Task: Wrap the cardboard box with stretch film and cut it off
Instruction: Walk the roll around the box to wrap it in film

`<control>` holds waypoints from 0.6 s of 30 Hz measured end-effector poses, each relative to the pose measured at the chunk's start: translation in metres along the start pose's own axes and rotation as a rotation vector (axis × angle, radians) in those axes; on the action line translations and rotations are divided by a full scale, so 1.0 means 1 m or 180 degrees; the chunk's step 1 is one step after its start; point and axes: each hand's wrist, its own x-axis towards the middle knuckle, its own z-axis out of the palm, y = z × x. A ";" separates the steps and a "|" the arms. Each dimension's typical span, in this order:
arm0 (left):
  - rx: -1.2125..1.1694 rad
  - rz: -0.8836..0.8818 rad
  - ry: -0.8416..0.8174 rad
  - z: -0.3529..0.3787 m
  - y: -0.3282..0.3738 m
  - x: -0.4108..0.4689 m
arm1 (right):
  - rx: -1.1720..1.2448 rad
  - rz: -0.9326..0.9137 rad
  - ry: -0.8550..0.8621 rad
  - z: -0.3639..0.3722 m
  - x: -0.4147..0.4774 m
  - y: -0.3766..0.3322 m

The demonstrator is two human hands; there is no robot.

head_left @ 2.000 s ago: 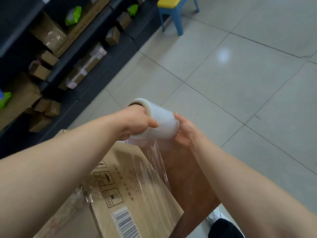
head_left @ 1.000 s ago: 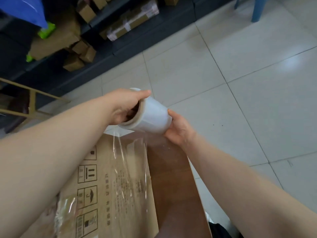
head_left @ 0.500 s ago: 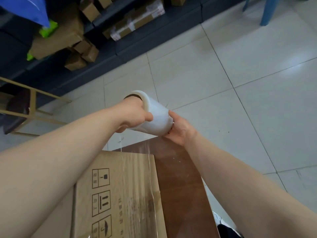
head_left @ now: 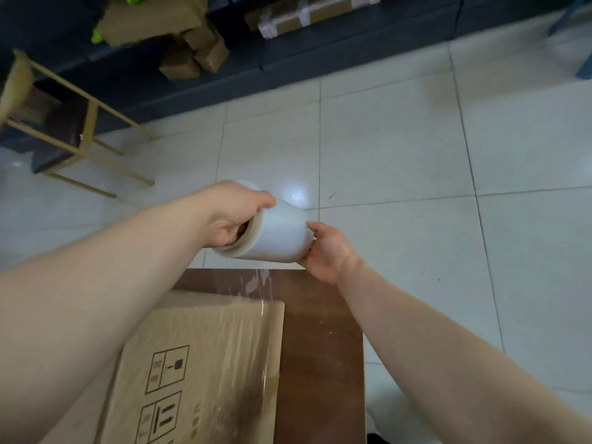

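Observation:
A white roll of stretch film point(head_left: 278, 233) hangs in the air beyond the far edge of a brown table point(head_left: 320, 347). My left hand point(head_left: 230, 216) grips the roll's left end, thumb over the rim and fingers in the core. My right hand point(head_left: 326, 251) holds its right end. A clear sheet of film point(head_left: 256, 283) runs down from the roll onto the cardboard box point(head_left: 205, 363), which lies on the table with handling symbols printed on top. Film covers the box's top face.
Pale floor tiles point(head_left: 400, 139) spread ahead. A dark shelf unit point(head_left: 288, 49) with several cardboard parcels runs along the back. A wooden-framed chair point(head_left: 54, 123) stands at the left. Part of a blue stool point(head_left: 583, 68) shows at the right edge.
The view swung left around the table. Both hands carried the roll out past the table's far edge, and the film sheet now stretches over the box's far edge.

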 end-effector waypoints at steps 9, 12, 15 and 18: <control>0.1508 0.0230 0.0615 -0.018 0.007 0.010 | -0.0919 0.0396 -0.0003 0.030 0.040 -0.022; 0.0796 0.0026 0.0444 -0.028 0.005 0.017 | -0.1012 0.0462 0.0012 0.035 0.049 -0.024; -0.0612 -0.0425 0.0110 -0.038 0.008 0.019 | -0.0927 0.0517 -0.0068 0.039 0.055 -0.024; -0.1014 -0.0663 0.0115 -0.046 0.007 0.026 | -0.0842 0.0593 -0.0174 0.041 0.059 -0.020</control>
